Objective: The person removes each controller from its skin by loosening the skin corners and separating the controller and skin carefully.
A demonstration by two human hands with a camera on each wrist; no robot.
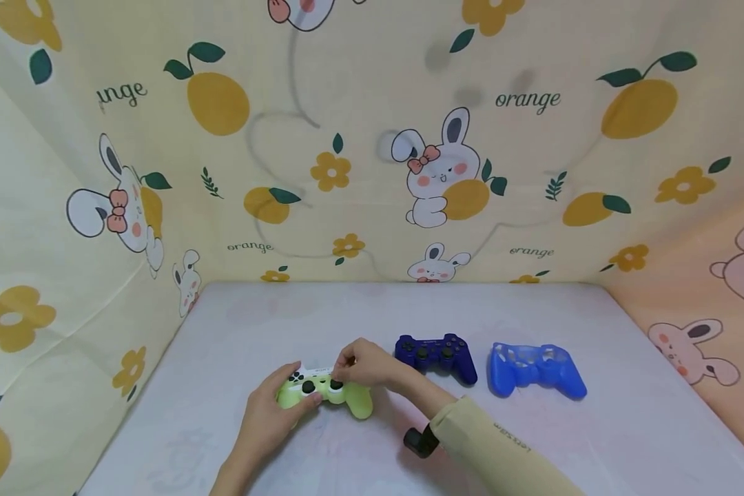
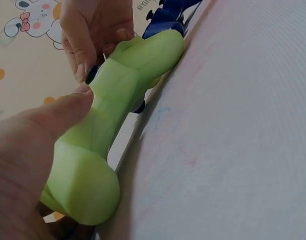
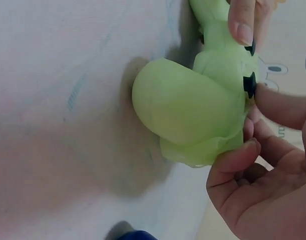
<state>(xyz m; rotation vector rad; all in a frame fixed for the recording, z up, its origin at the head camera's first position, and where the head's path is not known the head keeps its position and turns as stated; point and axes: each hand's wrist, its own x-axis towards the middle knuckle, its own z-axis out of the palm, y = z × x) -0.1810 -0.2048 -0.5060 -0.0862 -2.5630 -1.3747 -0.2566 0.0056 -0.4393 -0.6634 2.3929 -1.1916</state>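
A white game controller (image 1: 315, 372) with black thumbsticks sits in a pale green silicone cover (image 1: 361, 403), low over the table. My left hand (image 1: 268, 415) grips its left end, thumb along the front beside the left stick. From the right, my right hand (image 1: 368, 364) reaches over the top edge. In the right wrist view its fingers pinch the rim of the green cover (image 3: 193, 102) near the right handle, and one fingertip lies by a thumbstick (image 3: 249, 85). The left wrist view shows the rounded underside of the cover (image 2: 112, 90); the controller's back is hidden.
Just right of my right hand lies a dark blue controller (image 1: 465, 366). Farther right is a bright blue silicone cover (image 1: 536, 372). A black cylindrical piece (image 1: 418, 442) shows at the right wrist. Patterned cloth (image 1: 359, 165) hangs behind and beside the white table (image 1: 273, 317).
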